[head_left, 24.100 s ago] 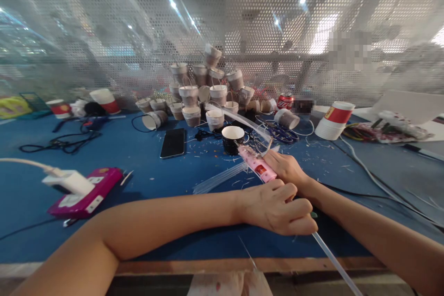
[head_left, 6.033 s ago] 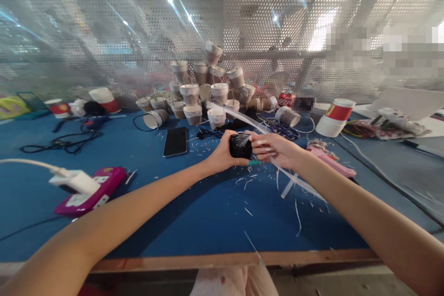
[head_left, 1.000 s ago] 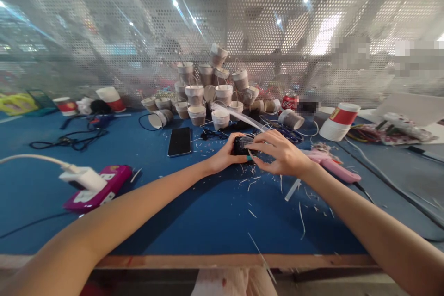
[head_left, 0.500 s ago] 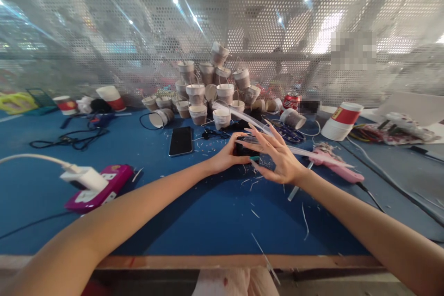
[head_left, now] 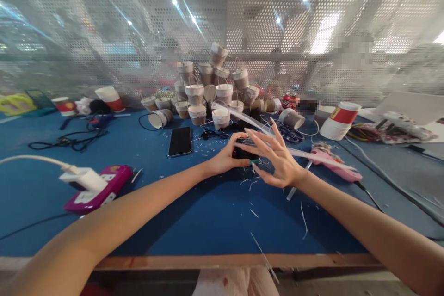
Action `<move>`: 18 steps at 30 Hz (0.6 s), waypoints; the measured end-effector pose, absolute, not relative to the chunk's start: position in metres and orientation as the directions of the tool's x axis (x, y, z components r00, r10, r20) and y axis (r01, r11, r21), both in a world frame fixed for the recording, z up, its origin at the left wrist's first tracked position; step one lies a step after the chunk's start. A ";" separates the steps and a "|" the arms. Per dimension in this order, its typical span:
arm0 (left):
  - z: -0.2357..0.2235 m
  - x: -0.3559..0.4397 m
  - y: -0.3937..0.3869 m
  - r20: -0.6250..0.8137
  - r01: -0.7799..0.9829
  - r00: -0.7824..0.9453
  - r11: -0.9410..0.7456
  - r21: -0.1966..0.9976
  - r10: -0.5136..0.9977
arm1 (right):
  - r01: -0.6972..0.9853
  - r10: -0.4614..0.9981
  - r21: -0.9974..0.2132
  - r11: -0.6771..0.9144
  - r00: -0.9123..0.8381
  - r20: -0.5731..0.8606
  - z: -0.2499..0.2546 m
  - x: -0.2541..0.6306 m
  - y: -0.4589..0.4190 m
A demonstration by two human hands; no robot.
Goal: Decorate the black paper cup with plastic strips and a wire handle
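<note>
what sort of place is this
Probably a craft workshop bench: a pile of small white-rimmed pots and a pink hot-glue gun share a blue tabletop strewn with thin pale scraps.

Your cup [head_left: 243,152], black; your surface [head_left: 208,222], blue, brown along its near edge [head_left: 208,262]; power strip [head_left: 120,178], magenta and white; glue gun [head_left: 342,169], pink.

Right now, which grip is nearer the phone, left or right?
Left. The left grip is right of the phone, holding the black cup; the right grip is farther right, spread open.
</note>
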State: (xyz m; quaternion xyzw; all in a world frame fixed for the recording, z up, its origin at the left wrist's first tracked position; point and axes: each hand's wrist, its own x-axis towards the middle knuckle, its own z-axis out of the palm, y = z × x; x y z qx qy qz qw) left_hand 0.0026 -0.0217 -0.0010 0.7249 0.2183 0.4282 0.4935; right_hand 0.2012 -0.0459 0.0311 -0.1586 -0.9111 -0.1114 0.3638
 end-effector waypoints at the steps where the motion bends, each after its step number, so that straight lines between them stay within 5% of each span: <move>1: 0.000 0.003 -0.023 0.384 -0.102 0.541 -0.395 0.913 0.748 | 0.387 0.221 0.065 0.920 -0.647 0.730 0.031 0.202 -0.047; 4: 0.003 0.004 -0.025 0.335 -0.128 0.539 -0.319 0.939 0.772 | 0.436 0.242 0.035 0.899 -0.563 0.790 0.030 0.205 -0.045; 12: 0.003 0.001 -0.025 0.355 -0.164 0.458 -0.315 0.935 0.815 | 0.427 0.226 0.163 0.890 -0.721 0.655 0.025 0.205 -0.037; 18: 0.006 0.001 -0.028 0.282 -0.308 0.474 -0.143 0.941 0.834 | 0.438 0.345 -0.027 0.899 -0.667 0.660 0.024 0.200 -0.039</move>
